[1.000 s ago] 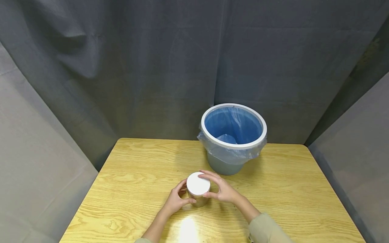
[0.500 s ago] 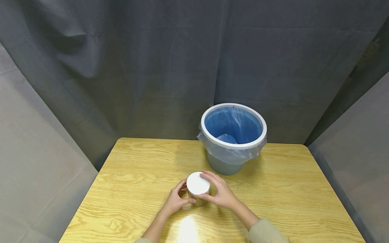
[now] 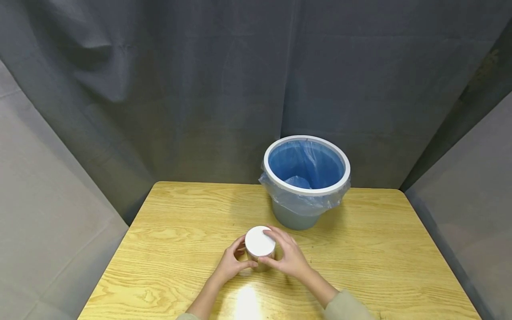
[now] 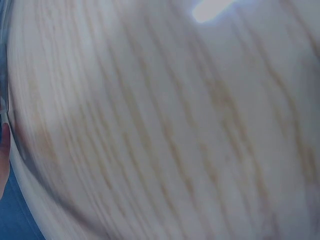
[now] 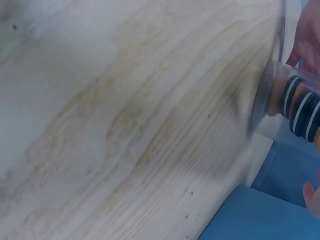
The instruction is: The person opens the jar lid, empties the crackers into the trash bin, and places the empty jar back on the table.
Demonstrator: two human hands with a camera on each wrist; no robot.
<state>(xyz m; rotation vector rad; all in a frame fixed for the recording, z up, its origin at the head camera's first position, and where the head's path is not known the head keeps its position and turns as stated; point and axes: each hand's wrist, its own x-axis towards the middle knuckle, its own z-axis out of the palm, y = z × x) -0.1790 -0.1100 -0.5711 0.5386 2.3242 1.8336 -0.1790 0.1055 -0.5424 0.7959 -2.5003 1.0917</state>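
Note:
A clear jar [image 3: 262, 267] with a round white lid [image 3: 258, 241] stands on the table in front of me. Through its wall, the right wrist view shows stacked dark sandwich cookies [image 5: 302, 112] with white filling and some orange-brown pieces. My left hand [image 3: 232, 265] holds the jar's body from the left, thumb in front. The right hand [image 3: 291, 258] grips the lid at its rim, with the thumb at the near edge and the fingers over the far right edge. In the left wrist view, mostly table surface shows, with a fingertip [image 4: 4, 150] at the left edge.
Behind and right of the jar stands a grey bin [image 3: 296, 220] with a white rim ring and a blue plastic liner [image 3: 316, 160]. The wood-grain table [image 3: 180, 226] ends at a dark curtain [image 3: 200, 111]. Pale grey panels [image 3: 52, 200] flank both sides.
My right hand has shifted slightly left around the lid, its thumb sliding along the near rim. The left hand and jar stay about where they were.

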